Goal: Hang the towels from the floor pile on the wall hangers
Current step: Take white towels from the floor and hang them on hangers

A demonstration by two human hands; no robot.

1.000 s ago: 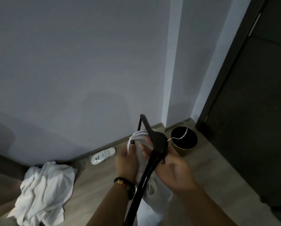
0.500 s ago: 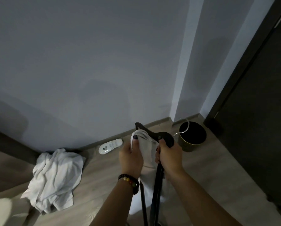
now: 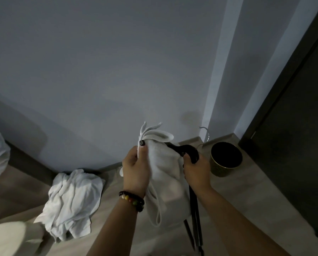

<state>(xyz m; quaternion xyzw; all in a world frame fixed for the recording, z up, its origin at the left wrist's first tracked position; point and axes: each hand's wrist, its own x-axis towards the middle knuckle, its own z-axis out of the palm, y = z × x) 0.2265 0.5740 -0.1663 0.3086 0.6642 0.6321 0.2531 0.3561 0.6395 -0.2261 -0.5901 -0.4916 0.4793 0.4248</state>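
One white towel (image 3: 165,167) is held up in front of the grey wall (image 3: 99,71), between the two hands, and it hangs down in folds over the floor. The left hand (image 3: 136,170) grasps the towel near its upper edge, the thumb with a dark painted nail pressed on the cloth, and some corners of the towel stick out above the fingers. The right hand (image 3: 196,170) is clenched around the top of a black hanger (image 3: 188,154), just beside the towel; the thin metal hook (image 3: 206,133) of the hanger points up toward the wall, and the dark arms of the hanger run down behind the towel. On the left wrist sits a bracelet (image 3: 133,199) of dark and coloured beads. More white towels lie in a crumpled pile (image 3: 71,202) on the wooden floor (image 3: 246,191), to the left, near the base of the wall. A round dark bin (image 3: 225,159) with a gold-coloured rim stands on the floor to the right, near the corner. A dark door (image 3: 292,126) fills the right side.
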